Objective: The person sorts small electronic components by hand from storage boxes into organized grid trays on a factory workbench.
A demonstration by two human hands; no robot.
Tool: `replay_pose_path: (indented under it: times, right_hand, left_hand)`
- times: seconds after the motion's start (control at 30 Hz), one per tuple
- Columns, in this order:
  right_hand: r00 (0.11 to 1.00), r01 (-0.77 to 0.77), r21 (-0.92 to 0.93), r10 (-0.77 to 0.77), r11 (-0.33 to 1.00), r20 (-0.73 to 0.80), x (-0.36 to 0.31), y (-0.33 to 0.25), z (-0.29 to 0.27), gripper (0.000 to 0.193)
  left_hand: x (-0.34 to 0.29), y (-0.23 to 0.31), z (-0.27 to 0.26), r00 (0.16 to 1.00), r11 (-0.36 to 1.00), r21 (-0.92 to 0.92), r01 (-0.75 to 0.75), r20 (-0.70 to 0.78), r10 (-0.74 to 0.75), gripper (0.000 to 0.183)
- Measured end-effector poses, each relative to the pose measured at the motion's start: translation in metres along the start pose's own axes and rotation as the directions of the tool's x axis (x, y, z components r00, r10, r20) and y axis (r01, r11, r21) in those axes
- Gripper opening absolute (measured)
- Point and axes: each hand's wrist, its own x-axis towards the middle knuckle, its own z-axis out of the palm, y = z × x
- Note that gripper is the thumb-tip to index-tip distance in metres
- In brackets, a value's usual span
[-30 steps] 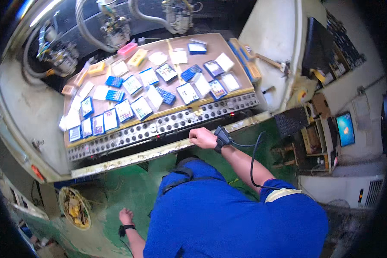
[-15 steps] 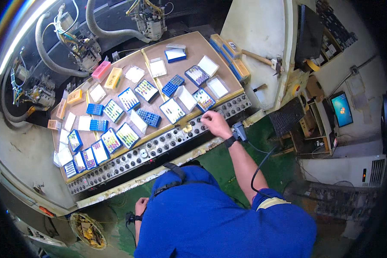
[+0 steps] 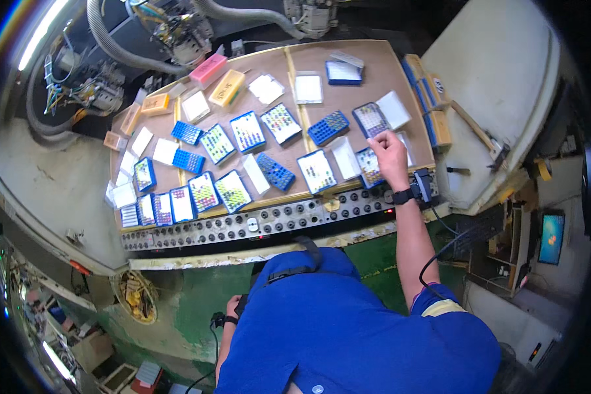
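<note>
Currently, locate the right hand [image 3: 393, 159] above the table [image 3: 381, 72], toward its front right corner. Read the thumb and fingers as bunched near the front rim of a dark-framed open box [image 3: 370, 121]; cannot tell from this view whether clamped on a small piece, touching the box or slightly apart. Note the approach from the front edge, apparently chosen to leave the rows of small pieces in view. Find a blue-framed open box [image 3: 366, 164] beneath the hand, partly covered by it and nearer the front edge. Note a clear lid [image 3: 393, 110] laid just beside the dark-framed box, on its right, probably to leave the contents exposed.

Locate the left hand [image 3: 233, 306] low beside the body, well apart from the table, with fingers partly hidden; cannot tell whether apart or together.

Along the front edge, toward the left corner, find a row of blue-framed cases [image 3: 182, 203], set side by side, presumably for quick access. Beyond that edge, see a metal strip [image 3: 269, 228] with round dark fittings. Toward the rear edge, note a yellow box [image 3: 228, 88] and a pink box [image 3: 208, 71], probably set back to free the front area. Right of the table, see a hammer [image 3: 474, 126] on the pale panel [image 3: 519, 72], apparently laid clear of the small pieces.
</note>
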Motion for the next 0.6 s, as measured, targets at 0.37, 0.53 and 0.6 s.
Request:
replay_pose_path:
  times: [0.37,0.53,0.6]
  right_hand:
    - [0.911,0.168,0.082,-0.186,0.982,0.367,-0.027,-0.087,0.048,0.022]
    - [0.865,0.214,0.042,-0.209,0.976,0.456,-0.061,-0.121,0.089,0.028]
    - [0.87,0.163,-0.018,-0.135,0.986,0.474,-0.078,-0.125,0.092,0.027]
  left_hand:
    - [0.021,0.111,-0.001,0.997,0.99,0.12,0.071,-0.034,-0.067,0.029]
    - [0.015,0.11,-0.034,0.994,0.987,0.135,0.089,-0.07,-0.08,0.029]
    - [0.028,0.111,-0.048,1.0,0.987,0.162,-0.005,0.025,0.001,0.035]
